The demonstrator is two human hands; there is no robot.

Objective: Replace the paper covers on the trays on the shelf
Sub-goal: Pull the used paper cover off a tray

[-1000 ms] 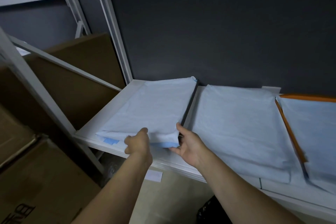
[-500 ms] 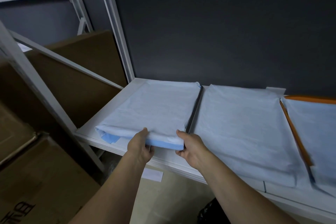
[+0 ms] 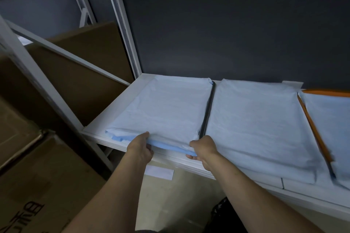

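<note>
Three trays lie side by side on a white shelf, each under a pale paper cover. The left tray is blue, and its paper cover wraps over the front edge. My left hand grips that front edge near the middle, thumb on top. My right hand grips the tray's front right corner. A black rim shows between the left tray and the middle covered tray. At the far right, an orange tray shows beside its cover.
Brown cardboard boxes stand at the left, behind grey shelf posts. A dark wall backs the shelf. A white label sits below the shelf's front edge, and a dark object lies on the floor.
The left tray has slid back onto the shelf and now lies straight beside the middle tray. Both hands have closed on its front edge.
</note>
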